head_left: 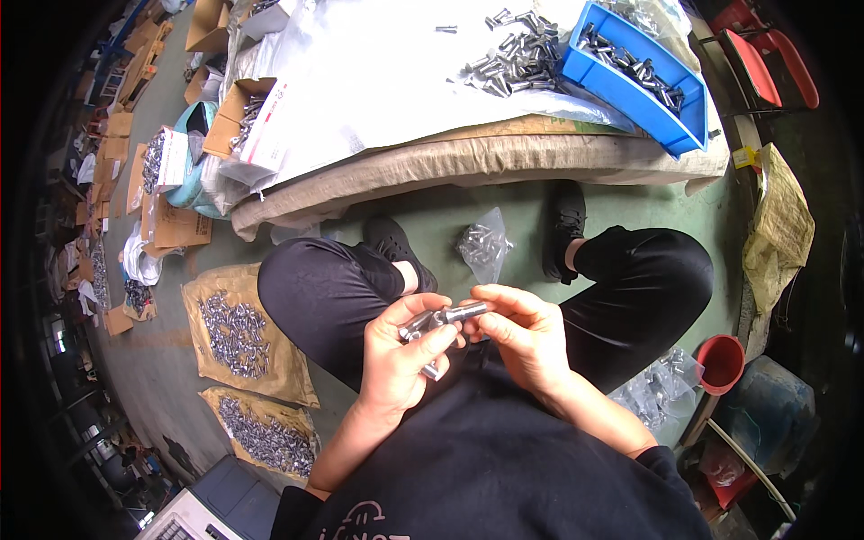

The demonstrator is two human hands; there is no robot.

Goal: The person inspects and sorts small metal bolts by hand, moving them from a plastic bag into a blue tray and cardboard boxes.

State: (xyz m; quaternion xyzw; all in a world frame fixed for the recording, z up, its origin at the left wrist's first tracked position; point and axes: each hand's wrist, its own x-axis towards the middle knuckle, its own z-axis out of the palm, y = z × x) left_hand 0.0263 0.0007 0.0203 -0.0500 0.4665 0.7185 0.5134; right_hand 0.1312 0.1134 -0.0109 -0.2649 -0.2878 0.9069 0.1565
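In front of my lap, my left hand (393, 364) is closed around several short, shiny metal bolts (423, 326). Their ends poke out between the thumb and fingers. My right hand (529, 340) pinches the end of one bolt (464, 312) that lies level across the gap between both hands. The fingers partly cover these pieces, so their far ends are hidden. Beyond my knees, a loose pile of similar bolts (515, 56) rests on the white-covered table (378, 67). Beside that pile stands a blue plastic bin (621, 97) with more of them inside.
On the floor between my shoes sits a clear bag (486, 245) of metal pieces. Sacking (202, 355) with spread bolts lies at left, near open cardboard boxes (180, 225). At right are a red bucket (722, 364), clear bags (661, 391) and a red chair (751, 67).
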